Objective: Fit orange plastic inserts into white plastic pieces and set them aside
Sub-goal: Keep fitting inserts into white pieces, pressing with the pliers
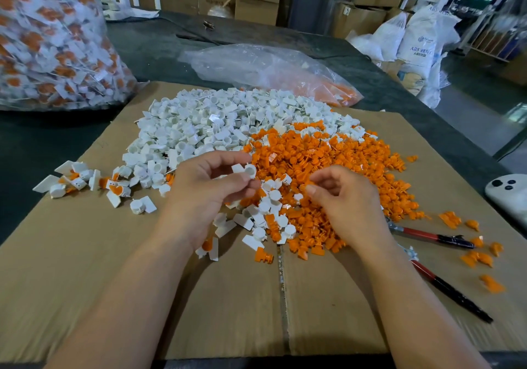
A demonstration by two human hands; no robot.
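My left hand (pixel 205 189) pinches a white plastic piece (pixel 247 169) with its round open cup facing right, just above the heaps. My right hand (pixel 339 194) hovers over the orange insert pile (pixel 328 163), thumb and fingers curled on a small orange insert (pixel 304 187) that is mostly hidden. A large heap of white pieces (pixel 205 123) lies behind my left hand. A small group of fitted white-and-orange pieces (pixel 94 181) sits at the left on the cardboard sheet (pixel 114 283).
A big clear bag of finished pieces (pixel 51 40) stands at the far left. A flattened plastic bag (pixel 268 66) lies behind the heaps. Red-handled pliers (pixel 436 254) and stray orange inserts (pixel 479 257) lie at the right. A white device (pixel 510 194) sits at the right edge.
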